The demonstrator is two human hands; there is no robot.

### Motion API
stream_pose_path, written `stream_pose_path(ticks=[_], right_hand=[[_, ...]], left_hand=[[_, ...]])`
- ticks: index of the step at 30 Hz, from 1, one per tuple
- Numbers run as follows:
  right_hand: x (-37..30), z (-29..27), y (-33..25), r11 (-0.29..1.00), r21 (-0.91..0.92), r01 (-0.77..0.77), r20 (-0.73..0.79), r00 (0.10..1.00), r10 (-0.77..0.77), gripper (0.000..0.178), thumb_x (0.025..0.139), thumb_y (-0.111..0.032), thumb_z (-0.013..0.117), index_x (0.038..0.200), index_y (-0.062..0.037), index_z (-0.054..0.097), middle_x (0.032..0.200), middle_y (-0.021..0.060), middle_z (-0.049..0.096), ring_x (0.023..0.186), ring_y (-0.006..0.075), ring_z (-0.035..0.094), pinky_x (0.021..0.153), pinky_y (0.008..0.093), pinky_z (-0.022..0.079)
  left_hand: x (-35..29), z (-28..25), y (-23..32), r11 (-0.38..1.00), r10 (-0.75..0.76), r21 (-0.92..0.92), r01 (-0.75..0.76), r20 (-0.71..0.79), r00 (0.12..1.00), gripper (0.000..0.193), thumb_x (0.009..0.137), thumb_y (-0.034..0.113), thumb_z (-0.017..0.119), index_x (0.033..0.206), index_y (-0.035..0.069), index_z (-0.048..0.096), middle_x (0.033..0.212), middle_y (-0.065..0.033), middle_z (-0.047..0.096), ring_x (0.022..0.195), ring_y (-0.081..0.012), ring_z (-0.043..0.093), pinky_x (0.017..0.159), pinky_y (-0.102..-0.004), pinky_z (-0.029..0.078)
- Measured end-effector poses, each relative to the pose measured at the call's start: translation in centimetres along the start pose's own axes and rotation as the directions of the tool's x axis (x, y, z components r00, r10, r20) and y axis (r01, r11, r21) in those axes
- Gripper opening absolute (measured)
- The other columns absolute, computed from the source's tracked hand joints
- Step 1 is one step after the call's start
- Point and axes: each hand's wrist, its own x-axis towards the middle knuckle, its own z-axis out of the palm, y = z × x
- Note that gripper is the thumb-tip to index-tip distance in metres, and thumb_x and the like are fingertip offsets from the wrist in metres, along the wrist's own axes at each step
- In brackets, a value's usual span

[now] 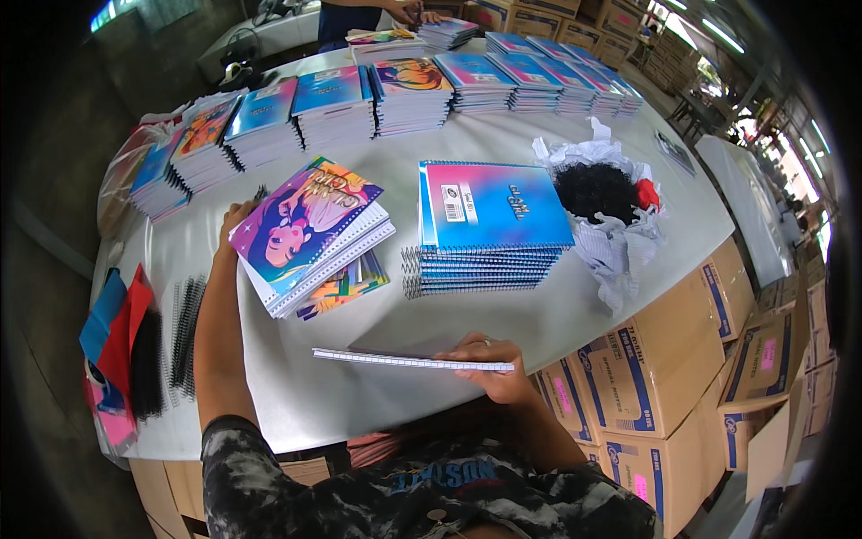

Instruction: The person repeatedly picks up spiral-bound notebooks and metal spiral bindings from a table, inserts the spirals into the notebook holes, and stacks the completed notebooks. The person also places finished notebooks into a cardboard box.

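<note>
My right hand (496, 366) grips an unbound notebook block (395, 359) by its right end, holding it nearly edge-on over the table's near side. A row of punched holes runs along its white edge. My left arm reaches forward. My left hand (235, 220) is beside a leaning pile of unbound notebooks (310, 220) with a purple and yellow illustrated cover; its fingers are mostly hidden behind the pile. A bit of black coil (260, 192) shows just past that hand. Right of the pile stands a stack of spiral-bound notebooks (494, 207), blue and pink on top.
Notebook stacks (332, 94) line the table's far side. Black binding coils (187, 328) lie left of my forearm, near red and blue sheets (117, 314). Crumpled paper (615, 251) holds a black tangle (594, 190). Cartons (637, 377) stand at right. Another person (355, 22) works across the table.
</note>
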Motion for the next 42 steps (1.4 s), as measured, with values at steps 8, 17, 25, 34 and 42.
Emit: stream_pose_path(ticks=[8, 17, 25, 34, 42], right_hand=[[0.1, 0.4, 2.0, 0.978, 0.145, 0.151, -0.069, 0.987, -0.142, 0.019, 0.075, 0.001, 0.064, 0.094, 0.0011, 0.066, 0.094, 0.0141, 0.067, 0.068, 0.0176, 0.056, 0.074, 0.0307, 0.041], [-0.1, 1.0, 1.5, 0.996, 0.082, 0.03, -0.191, 0.981, -0.014, 0.015, 0.076, 0.001, 0.064, 0.09, 0.0043, 0.065, 0.074, 0.0047, 0.061, 0.069, 0.0104, 0.053, 0.062, 0.0221, 0.042], [1.2, 0.1, 3.2, 0.975, 0.207, 0.086, -0.254, 0.967, -0.031, 0.019, 0.078, -0.003, 0.066, 0.096, 0.0031, 0.062, 0.079, 0.0021, 0.062, 0.07, 0.0071, 0.054, 0.062, 0.0211, 0.044], [4.0, 1.2, 2.3, 0.974, 0.225, 0.023, 0.052, 0.998, -0.035, 0.016, 0.076, -0.004, 0.068, 0.09, 0.0017, 0.062, 0.085, 0.0052, 0.063, 0.075, 0.0073, 0.057, 0.068, 0.0211, 0.046], [4.3, 2.0, 2.0, 0.99, 0.102, 0.097, 0.121, 0.987, -0.109, 0.023, 0.077, 0.002, 0.065, 0.1, 0.003, 0.063, 0.099, 0.0109, 0.065, 0.085, 0.0106, 0.06, 0.076, 0.0227, 0.047]], left_hand=[[0.1, -5.6, -2.2, 0.994, -0.088, 0.007, 0.107, -0.521, 0.849, 0.028, 0.082, 0.012, 0.051, 0.107, 0.004, 0.059, 0.091, -0.0226, 0.06, 0.081, -0.0364, 0.059, 0.076, -0.04, 0.046], [-11.5, -12.1, 16.9, 0.997, 0.046, -0.049, -0.064, -0.306, 0.951, 0.019, 0.084, 0.013, 0.057, 0.099, 0.004, 0.064, 0.091, -0.0167, 0.064, 0.086, -0.0303, 0.06, 0.08, -0.0348, 0.044], [-24.2, -14.6, 21.2, 0.587, 0.247, -0.759, -0.282, -0.163, 0.955, 0.057, 0.073, 0.008, 0.061, 0.127, 0.002, 0.044, 0.122, -0.0131, 0.05, 0.112, -0.0221, 0.046, 0.098, -0.0324, 0.031], [-30.3, -3.4, 21.6, 0.206, -0.134, -0.964, 0.167, 0.141, 0.981, 0.038, 0.077, -0.007, 0.048, 0.114, 0.001, 0.045, 0.098, -0.0031, 0.053, 0.089, -0.0108, 0.049, 0.082, -0.0255, 0.038], [-30.9, -1.9, 19.7, 0.636, -0.077, -0.77, -0.046, -0.122, 0.99, 0.049, 0.074, -0.005, 0.052, 0.12, 0.004, 0.04, 0.107, -0.012, 0.051, 0.101, -0.0254, 0.046, 0.089, -0.0361, 0.036]])
